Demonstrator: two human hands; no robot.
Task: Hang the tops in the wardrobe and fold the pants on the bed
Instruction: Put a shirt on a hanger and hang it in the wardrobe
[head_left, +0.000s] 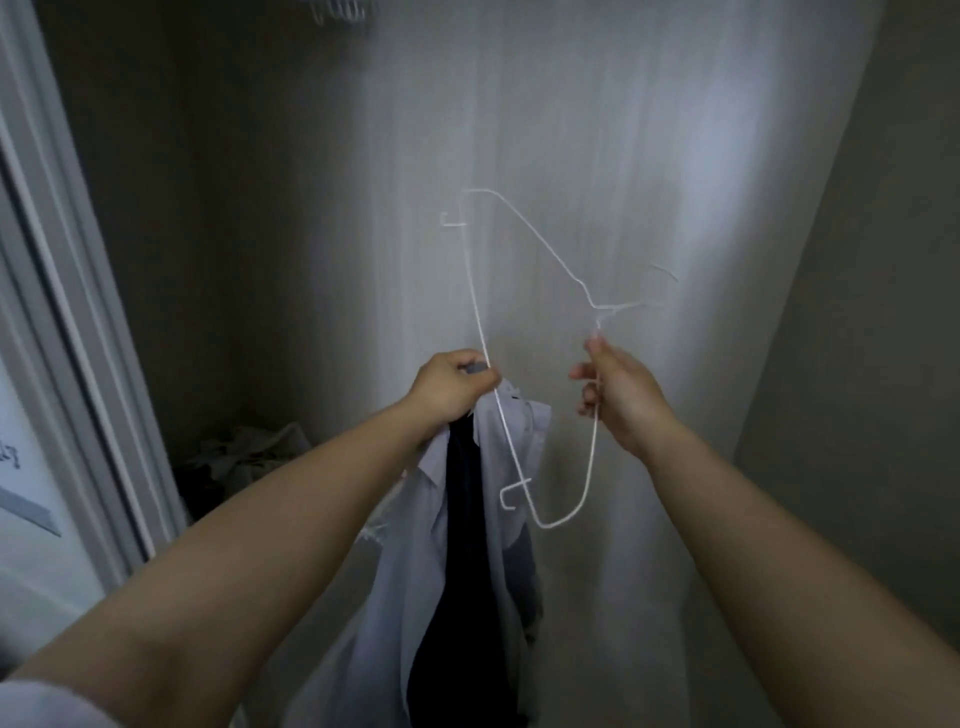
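Pale shirt dangling (white hanger tilted)

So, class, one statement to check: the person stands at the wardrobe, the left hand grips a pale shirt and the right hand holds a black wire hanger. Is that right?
Not quite. The head view shows the hanger is white, not black. The rest stands: the left hand grips the pale shirt and the right hand holds the wire hanger, at the wardrobe.

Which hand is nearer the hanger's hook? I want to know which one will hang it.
Right. The right hand pinches the white wire hanger just below its hook; the left hand grips the bottom bar with the shirt.
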